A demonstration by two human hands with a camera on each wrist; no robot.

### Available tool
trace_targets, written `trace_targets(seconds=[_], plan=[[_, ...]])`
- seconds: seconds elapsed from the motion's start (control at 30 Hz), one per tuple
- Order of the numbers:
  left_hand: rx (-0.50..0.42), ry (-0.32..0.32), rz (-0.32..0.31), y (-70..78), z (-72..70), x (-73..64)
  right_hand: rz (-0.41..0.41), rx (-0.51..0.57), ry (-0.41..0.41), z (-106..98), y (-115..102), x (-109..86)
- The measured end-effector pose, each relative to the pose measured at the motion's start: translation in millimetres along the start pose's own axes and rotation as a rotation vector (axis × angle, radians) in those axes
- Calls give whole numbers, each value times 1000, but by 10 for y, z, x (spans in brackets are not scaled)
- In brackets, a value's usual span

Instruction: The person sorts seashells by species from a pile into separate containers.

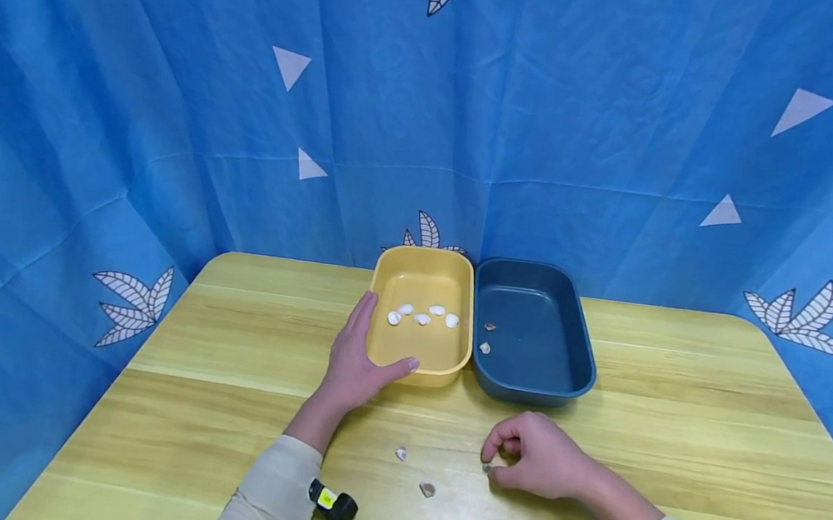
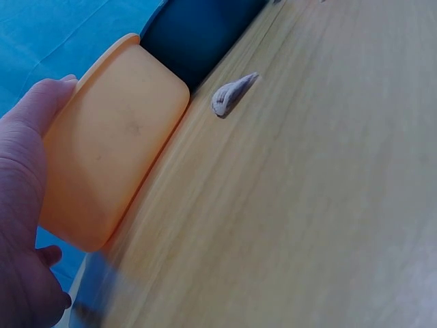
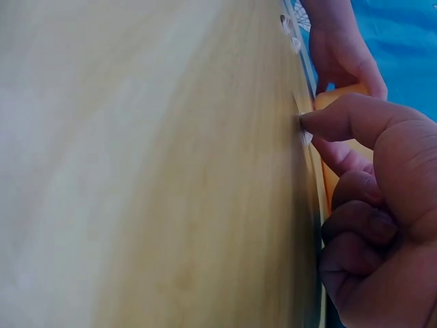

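My left hand rests at the near left corner of a yellow plastic tray, its fingers straight along the side and its thumb over the front rim. Several white seashells lie inside that tray. Between thumb and index finger, my right hand pinches a small seashell low over the table; the other fingers are curled in. The right wrist view shows this seashell mostly behind the index fingertip. Two more seashells lie on the table: a pale one and a brownish one.
A dark blue tray stands against the right side of the yellow one. Near its left wall lie a brown seashell and a whitish one. Behind the wooden table hangs a blue patterned cloth.
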State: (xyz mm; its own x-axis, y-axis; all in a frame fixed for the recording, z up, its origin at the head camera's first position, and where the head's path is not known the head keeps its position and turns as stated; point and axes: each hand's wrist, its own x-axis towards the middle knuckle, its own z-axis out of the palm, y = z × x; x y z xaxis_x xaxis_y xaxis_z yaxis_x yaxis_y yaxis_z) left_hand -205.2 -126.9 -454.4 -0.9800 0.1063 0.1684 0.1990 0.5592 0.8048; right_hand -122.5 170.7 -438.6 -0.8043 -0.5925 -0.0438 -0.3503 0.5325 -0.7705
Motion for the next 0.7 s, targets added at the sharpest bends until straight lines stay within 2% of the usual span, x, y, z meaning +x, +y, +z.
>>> trace_targets(seconds=[0.3,0.7], plan=[[6,-1,-14,15,-1,-5,-6,-42,7,-14,0,-6],[-15,10,3,12,-3,-12,-23,-59,12,-6,19,14]])
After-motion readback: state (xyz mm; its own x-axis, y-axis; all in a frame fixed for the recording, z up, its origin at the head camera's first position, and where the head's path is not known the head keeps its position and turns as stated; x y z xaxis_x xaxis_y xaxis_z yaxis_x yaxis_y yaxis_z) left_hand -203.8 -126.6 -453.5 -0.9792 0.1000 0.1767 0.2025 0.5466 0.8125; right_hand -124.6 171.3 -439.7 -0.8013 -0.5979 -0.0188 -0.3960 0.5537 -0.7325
